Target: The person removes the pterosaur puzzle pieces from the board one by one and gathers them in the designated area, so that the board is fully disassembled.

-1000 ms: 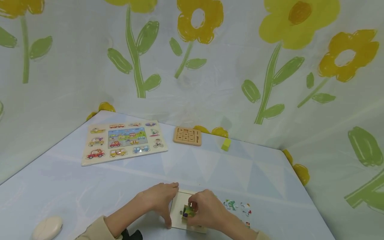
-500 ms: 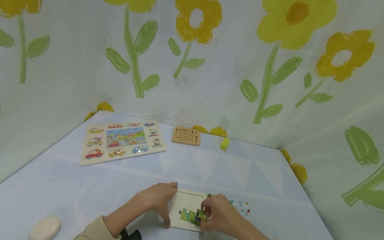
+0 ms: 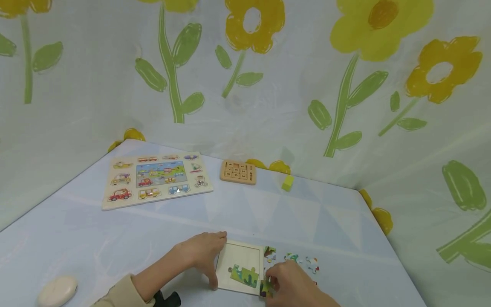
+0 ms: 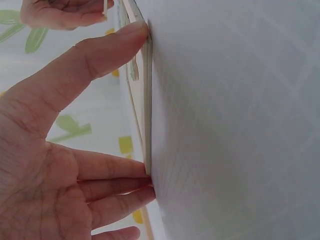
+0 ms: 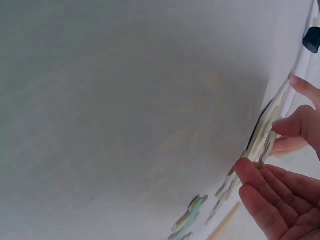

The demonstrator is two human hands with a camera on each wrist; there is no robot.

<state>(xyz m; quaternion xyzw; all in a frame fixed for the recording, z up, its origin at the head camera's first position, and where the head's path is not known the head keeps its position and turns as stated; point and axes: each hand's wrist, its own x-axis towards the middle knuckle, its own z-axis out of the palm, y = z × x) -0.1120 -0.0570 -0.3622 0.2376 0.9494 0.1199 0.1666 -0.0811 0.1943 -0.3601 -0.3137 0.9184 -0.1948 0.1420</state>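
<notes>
A shallow wooden puzzle tray (image 3: 239, 252) lies in front of me in the head view. My left hand (image 3: 204, 256) steadies its left side, with straight thumb (image 4: 107, 52) and fingers (image 4: 112, 167) spread apart along the edge in the left wrist view. Joined green jigsaw pieces (image 3: 244, 276) lie in the lower part of the tray. Just beyond the tray's right edge, my right hand (image 3: 290, 285) pinches a green and dark puzzle piece (image 3: 264, 288) between thumb and fingers. The right wrist view shows this piece (image 5: 267, 146) edge-on.
Loose jigsaw pieces (image 3: 291, 257) lie right of the tray, some partly behind the right hand. Farther back are a vehicle picture puzzle (image 3: 161, 175), a wooden number puzzle (image 3: 251, 175) and a yellow-green block (image 3: 287, 183). A white oval object (image 3: 57, 291) sits at lower left.
My right hand has carried the pinched piece rightward, from over the joined pieces to beyond the tray's right edge. The joined pieces have come into view. My left hand stays at the tray's edge.
</notes>
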